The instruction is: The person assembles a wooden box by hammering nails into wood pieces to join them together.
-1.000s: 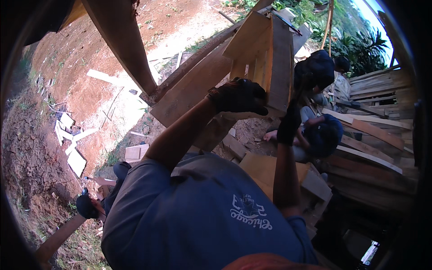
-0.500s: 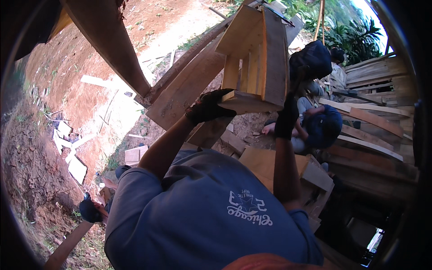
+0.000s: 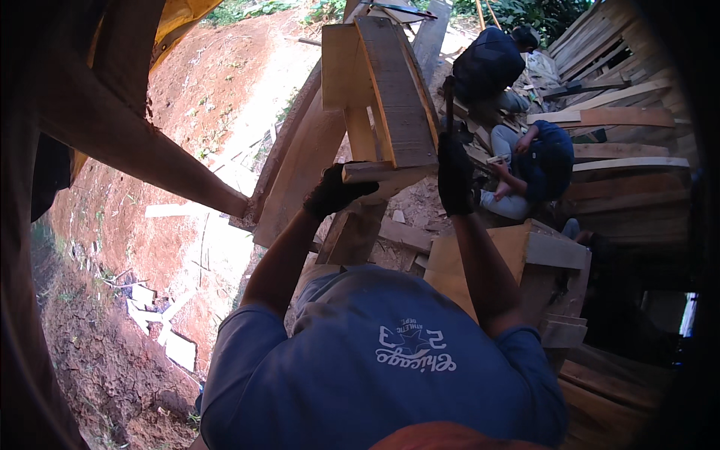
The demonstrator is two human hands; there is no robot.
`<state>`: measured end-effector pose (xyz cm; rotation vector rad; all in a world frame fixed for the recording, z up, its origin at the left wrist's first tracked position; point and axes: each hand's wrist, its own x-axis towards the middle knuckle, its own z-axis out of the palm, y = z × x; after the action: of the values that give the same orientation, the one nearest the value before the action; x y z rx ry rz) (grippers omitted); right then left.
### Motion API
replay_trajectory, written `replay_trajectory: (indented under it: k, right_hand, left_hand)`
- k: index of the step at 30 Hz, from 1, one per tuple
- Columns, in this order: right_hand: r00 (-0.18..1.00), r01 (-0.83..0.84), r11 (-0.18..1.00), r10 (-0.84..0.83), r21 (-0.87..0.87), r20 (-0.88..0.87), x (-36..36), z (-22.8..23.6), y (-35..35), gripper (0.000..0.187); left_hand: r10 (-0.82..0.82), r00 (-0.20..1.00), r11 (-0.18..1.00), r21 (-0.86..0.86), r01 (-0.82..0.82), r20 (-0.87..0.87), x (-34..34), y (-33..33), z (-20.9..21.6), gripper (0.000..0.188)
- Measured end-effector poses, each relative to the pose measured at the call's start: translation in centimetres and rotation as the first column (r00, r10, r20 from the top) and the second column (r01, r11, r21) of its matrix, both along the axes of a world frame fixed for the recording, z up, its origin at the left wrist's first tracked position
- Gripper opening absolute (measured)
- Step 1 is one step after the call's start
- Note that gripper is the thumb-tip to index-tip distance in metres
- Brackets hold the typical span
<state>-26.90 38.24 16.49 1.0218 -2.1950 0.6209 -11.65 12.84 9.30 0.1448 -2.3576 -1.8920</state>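
Note:
A wooden box frame (image 3: 397, 94) of pale boards stands before me, its long top plank running away from me. My left hand (image 3: 337, 189), in a dark glove, is closed round the left corner of its near end board (image 3: 390, 178). My right hand (image 3: 454, 176), also gloved, is at the frame's right near corner, closed on a dark, upright, stick-like tool (image 3: 448, 101). The tool rises along the frame's right side; its exact kind is hard to make out.
Long planks (image 3: 304, 157) lean behind the frame to the left. A thick beam (image 3: 165, 161) slants in from the upper left. Another wooden box (image 3: 517, 255) is by my right arm. Two people sit at the right, one in dark blue (image 3: 547, 161), near stacked boards (image 3: 630, 157).
My view has shifted, and the frame now appears turned and further left. My left hand stays on the end board; my right hand remains beside the frame with the tool.

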Motion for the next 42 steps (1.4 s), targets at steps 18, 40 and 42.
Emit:
replay_trajectory:
  k: [18,40,42]
  right_hand:
    - [0.990,0.029,0.986,-0.006,-0.161,0.141,0.9,0.8,-0.1,0.027]
    - [0.976,0.135,0.984,-0.113,-0.115,0.184,1.8,0.8,-0.9,0.023]
    - [0.983,0.115,0.983,-0.092,-0.140,0.160,1.8,1.3,-0.7,0.025]
  left_hand:
    - [-0.060,0.989,0.936,-0.336,0.104,0.138,1.3,0.9,13.9,0.069]
    - [-0.029,0.968,0.808,-0.565,0.169,0.248,-2.0,4.7,18.9,0.042]
    - [-0.051,0.973,0.780,-0.599,0.180,0.226,-2.2,4.5,18.6,0.041]
